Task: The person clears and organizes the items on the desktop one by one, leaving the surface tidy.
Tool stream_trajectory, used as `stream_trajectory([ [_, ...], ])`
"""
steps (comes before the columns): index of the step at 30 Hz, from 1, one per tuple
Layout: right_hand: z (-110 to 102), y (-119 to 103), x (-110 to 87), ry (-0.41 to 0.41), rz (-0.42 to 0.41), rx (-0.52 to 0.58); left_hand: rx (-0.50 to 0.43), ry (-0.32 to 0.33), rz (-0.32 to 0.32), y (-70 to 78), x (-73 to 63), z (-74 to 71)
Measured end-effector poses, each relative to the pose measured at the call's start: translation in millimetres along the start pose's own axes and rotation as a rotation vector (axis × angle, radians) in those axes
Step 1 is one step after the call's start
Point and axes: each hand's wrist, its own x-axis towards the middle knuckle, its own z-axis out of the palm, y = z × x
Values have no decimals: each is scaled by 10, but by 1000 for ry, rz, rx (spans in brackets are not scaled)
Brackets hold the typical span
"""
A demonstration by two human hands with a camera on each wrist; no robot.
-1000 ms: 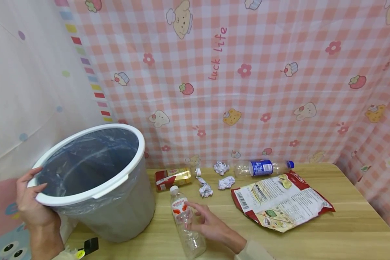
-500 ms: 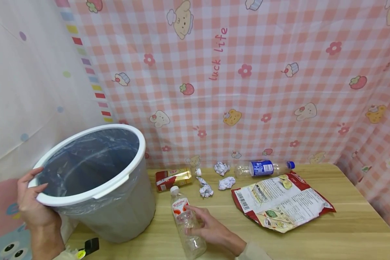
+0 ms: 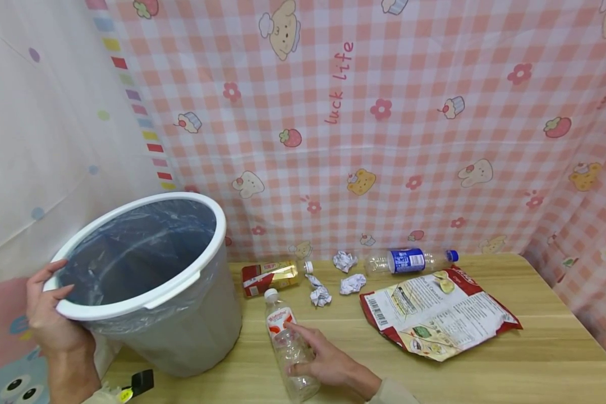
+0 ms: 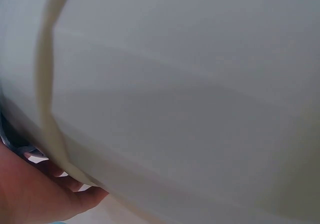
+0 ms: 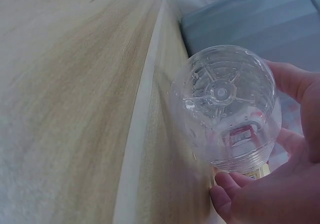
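My left hand [image 3: 58, 317] grips the white rim of a grey trash bin [image 3: 202, 331] lined with a clear bag, its fingers hooked over the left edge. The left wrist view is mostly filled by the bin's pale side [image 4: 185, 99]. My right hand [image 3: 328, 359] holds a clear plastic bottle [image 3: 280, 320] with a white cap and a red-and-white label, lying on the table beside the bin. From the right wrist, the round base of the bottle [image 5: 225, 94] faces the camera, with thumb and fingers on either side of it.
Along the back of the wooden table [image 3: 535, 303] lie a red-and-gold carton [image 3: 270, 278], crumpled papers [image 3: 352, 284] and a blue-labelled bottle [image 3: 406, 261]. A chip bag [image 3: 439, 314] lies to the right. A checked curtain [image 3: 384, 146] hangs behind.
My right hand has lowered slightly along the bottle toward its base, and its fingers have closed around it. The left hand and bin have stayed put.
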Motion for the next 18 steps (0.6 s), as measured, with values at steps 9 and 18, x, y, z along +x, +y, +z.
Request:
stream_trajectory([
  [9,-3,5,5,-18,2,0,-20,-3,3,3,-5,0],
  [18,1,2,-7,-15,3,12,2,-4,6,-2,-3,-3],
])
